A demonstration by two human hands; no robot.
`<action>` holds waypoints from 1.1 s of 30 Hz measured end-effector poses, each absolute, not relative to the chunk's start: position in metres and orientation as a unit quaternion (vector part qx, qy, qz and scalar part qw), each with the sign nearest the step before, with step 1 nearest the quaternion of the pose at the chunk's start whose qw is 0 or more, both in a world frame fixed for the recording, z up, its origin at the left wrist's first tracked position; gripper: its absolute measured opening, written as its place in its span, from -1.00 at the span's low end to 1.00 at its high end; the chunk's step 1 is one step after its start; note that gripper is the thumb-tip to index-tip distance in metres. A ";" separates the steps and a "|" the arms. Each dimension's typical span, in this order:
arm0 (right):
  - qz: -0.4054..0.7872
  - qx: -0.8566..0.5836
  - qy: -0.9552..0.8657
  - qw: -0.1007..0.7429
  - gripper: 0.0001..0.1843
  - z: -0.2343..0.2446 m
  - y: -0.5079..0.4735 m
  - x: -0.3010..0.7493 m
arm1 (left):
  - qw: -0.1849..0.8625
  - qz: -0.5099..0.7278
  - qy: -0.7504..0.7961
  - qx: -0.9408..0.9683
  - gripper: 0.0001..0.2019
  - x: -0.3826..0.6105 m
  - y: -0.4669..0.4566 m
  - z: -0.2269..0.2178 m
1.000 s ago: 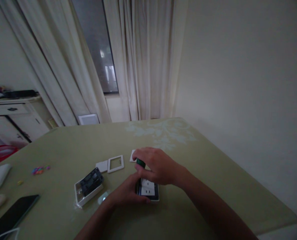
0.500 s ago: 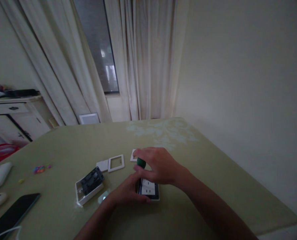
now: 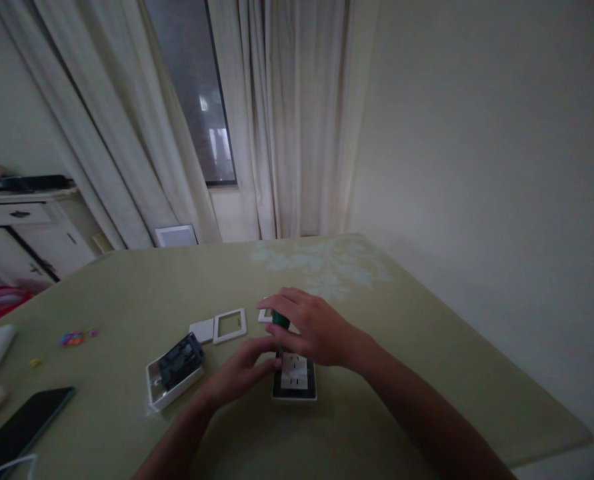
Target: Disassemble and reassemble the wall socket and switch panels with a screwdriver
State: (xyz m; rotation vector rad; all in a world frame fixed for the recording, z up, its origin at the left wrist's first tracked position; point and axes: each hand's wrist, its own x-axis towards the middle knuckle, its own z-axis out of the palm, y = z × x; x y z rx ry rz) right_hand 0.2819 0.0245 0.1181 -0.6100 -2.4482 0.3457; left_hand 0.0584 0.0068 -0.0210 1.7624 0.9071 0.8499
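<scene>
My right hand (image 3: 313,331) is closed around a green-handled tool (image 3: 279,320), fingers curled over the handle, with the handle's green end showing just left of the knuckles. The tool's tip is hidden under the hand, so I cannot tell what it touches. Just below that hand, a socket plate (image 3: 295,380) lies flat on the green table (image 3: 417,333), a white face with slots set in a dark surround. My left hand (image 3: 237,375) is spread loose and gripping nothing, its fingertips resting at the plate's left edge and upper left corner. To the left of that hand sits a white box (image 3: 173,372) with a black insert tilted inside it, close to the wrist but apart from it. Behind it lie a square white frame (image 3: 230,338) and a small white plate (image 3: 202,330) touching its left side. Another white piece (image 3: 264,315) peeks out from behind my right fingers. Far left I make out coloured bits (image 3: 73,339) and a dark phone (image 3: 24,427) near the table's edge, well away from both hands.
</scene>
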 end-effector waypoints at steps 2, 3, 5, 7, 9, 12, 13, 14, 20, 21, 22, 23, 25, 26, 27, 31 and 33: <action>0.119 -0.234 -0.917 0.300 -0.69 0.116 0.026 0.281 | 0.485 0.353 0.339 0.725 -0.65 0.060 0.008 -0.013; 0.116 -0.236 -0.916 0.303 -0.68 0.116 0.026 0.281 | 0.487 0.356 0.329 0.727 -0.66 0.062 0.008 -0.010; 0.117 -0.238 -0.913 0.310 -0.66 0.115 0.026 0.280 | 0.479 0.374 0.328 0.723 -0.69 0.069 0.007 -0.005; 0.131 -0.235 -0.911 0.314 -0.59 0.114 0.026 0.279 | 0.457 0.404 0.352 0.710 -0.72 0.075 0.007 -0.004; 0.148 -0.227 -0.909 0.317 -0.50 0.113 0.025 0.278 | 0.426 0.441 0.388 0.688 -0.72 0.079 0.006 -0.007; 0.159 -0.217 -0.909 0.319 -0.47 0.112 0.025 0.277 | 0.430 0.457 0.393 0.673 -0.70 0.075 0.004 -0.012; 0.160 -0.216 -0.909 0.320 -0.48 0.112 0.025 0.277 | 0.443 0.447 0.379 0.679 -0.71 0.072 0.004 -0.012; 0.160 -0.217 -0.908 0.320 -0.49 0.111 0.025 0.277 | 0.458 0.431 0.361 0.689 -0.74 0.069 0.004 -0.011; 0.173 -0.215 -0.904 0.326 -0.47 0.109 0.026 0.277 | 0.446 0.421 0.365 0.701 -0.80 0.070 0.005 -0.007; 0.174 -0.214 -0.904 0.328 -0.46 0.109 0.026 0.276 | 0.433 0.439 0.384 0.687 -0.77 0.072 0.005 -0.008; 0.175 -0.212 -0.903 0.329 -0.47 0.109 0.025 0.276 | 0.426 0.454 0.401 0.672 -0.73 0.075 0.005 -0.009; 0.175 -0.211 -0.903 0.330 -0.47 0.108 0.025 0.276 | 0.428 0.464 0.410 0.658 -0.69 0.076 0.005 -0.010; 0.176 -0.210 -0.904 0.329 -0.47 0.108 0.025 0.276 | 0.460 0.460 0.396 0.648 -0.65 0.075 0.004 -0.011; 0.176 -0.211 -0.903 0.329 -0.47 0.108 0.025 0.276 | 0.483 0.447 0.376 0.653 -0.66 0.072 0.004 -0.010; 0.177 -0.214 -0.902 0.330 -0.47 0.109 0.025 0.276 | 0.504 0.429 0.354 0.661 -0.68 0.069 0.004 -0.009; 0.184 -0.218 -0.899 0.332 -0.48 0.110 0.025 0.276 | 0.502 0.392 0.332 0.695 -0.75 0.063 0.007 -0.004; 0.186 -0.215 -0.900 0.332 -0.49 0.110 0.024 0.275 | 0.454 0.419 0.374 0.692 -0.74 0.065 0.008 -0.006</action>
